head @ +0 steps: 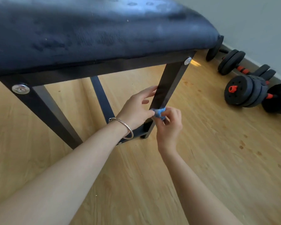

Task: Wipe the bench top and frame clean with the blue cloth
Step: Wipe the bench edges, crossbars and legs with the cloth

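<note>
Here, a bunched blue cloth is pressed against the lower part of a black bench leg, not far above the wooden floor. The cloth is pinched by the curled fingers of the right hand. The left hand, ringed at the wrist by a bangle, is held beside the leg with fingers loosely spread apart; its thumb touches the cloth. Above, the dark padded top is seen. Dumbbells are laid along the wall at right.
</note>
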